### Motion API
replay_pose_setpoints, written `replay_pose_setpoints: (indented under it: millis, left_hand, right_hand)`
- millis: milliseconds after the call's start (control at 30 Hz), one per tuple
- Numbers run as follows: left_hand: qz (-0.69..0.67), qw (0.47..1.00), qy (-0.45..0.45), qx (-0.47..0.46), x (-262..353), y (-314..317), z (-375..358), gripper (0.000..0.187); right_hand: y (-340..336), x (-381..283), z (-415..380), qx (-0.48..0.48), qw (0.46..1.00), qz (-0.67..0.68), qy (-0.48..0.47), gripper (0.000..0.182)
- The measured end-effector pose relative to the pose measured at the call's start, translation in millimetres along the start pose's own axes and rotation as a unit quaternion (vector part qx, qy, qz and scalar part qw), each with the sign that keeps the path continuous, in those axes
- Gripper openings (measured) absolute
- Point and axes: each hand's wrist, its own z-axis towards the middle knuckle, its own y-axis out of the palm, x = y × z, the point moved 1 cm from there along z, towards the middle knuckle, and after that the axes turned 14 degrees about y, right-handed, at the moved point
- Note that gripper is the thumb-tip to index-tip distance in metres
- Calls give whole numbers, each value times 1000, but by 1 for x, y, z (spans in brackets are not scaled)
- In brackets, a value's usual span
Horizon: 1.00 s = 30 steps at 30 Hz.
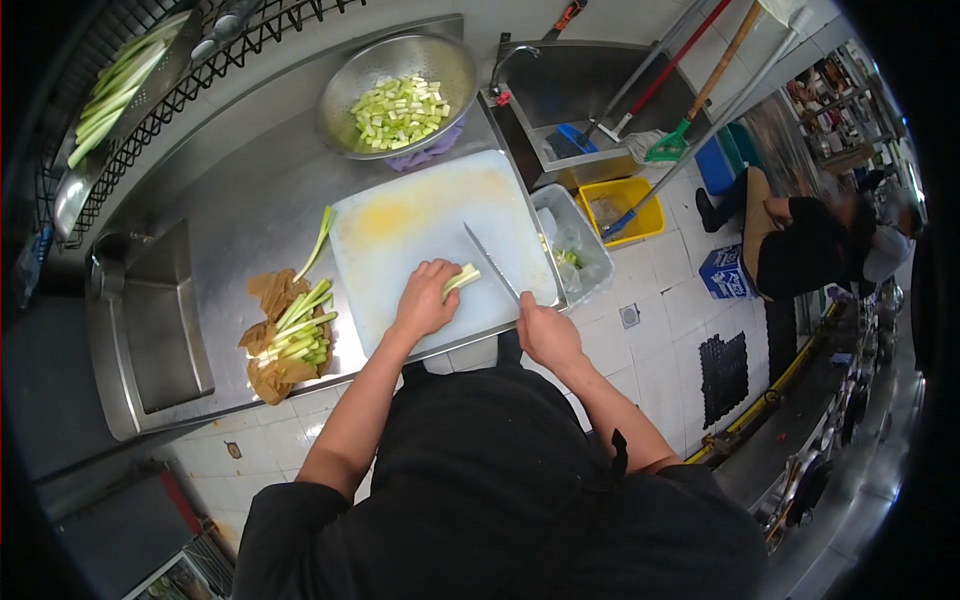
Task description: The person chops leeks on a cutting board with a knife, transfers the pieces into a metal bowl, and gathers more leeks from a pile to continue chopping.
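Note:
My left hand (pixel 428 298) presses down on a short bundle of celery (pixel 461 280), its fingers curled over the left end. The celery lies on a white cutting board (pixel 400 250) with a yellow stain near its far side. In my right hand (pixel 549 338) is the handle of a kitchen knife (pixel 486 256). The blade points away and to the left, just right of the celery and apart from it. Beyond the board, a metal colander (pixel 336 90) holds chopped celery (pixel 402 112). To the left, celery stalks (pixel 304 340) lie on brown paper (pixel 278 292).
A steel sink (pixel 180 355) is at the left end of the counter; another sink (pixel 630 75) stands back right. A grey bin (pixel 590 280) with scraps and a yellow bucket (pixel 652 215) adjoin the board. Mop handles (pixel 735 50) lean right. A seated person (pixel 810 245) is farther right.

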Motion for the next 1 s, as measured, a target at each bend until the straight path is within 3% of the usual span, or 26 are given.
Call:
replay_pose_setpoints:
  millis: [567,700,767,1000]
  left_hand:
    - [-5,1000,-24,-2,2,5,0,32]
    - [-17,1000,-17,-5,2,6,-2,33]
    - [-19,1000,-19,-9,3,4,0,34]
    - [0,999,-22,42,13,-9,-6,34]
  right_hand:
    - [-32,-29,-44,-119,992,-34,36,21]
    - [-1,-30,-17,-111,993,-17,31,22]
    - [23,-30,9,-62,998,20,-10,21]
    - [-14,-47,1,-68,998,15,-13,19]
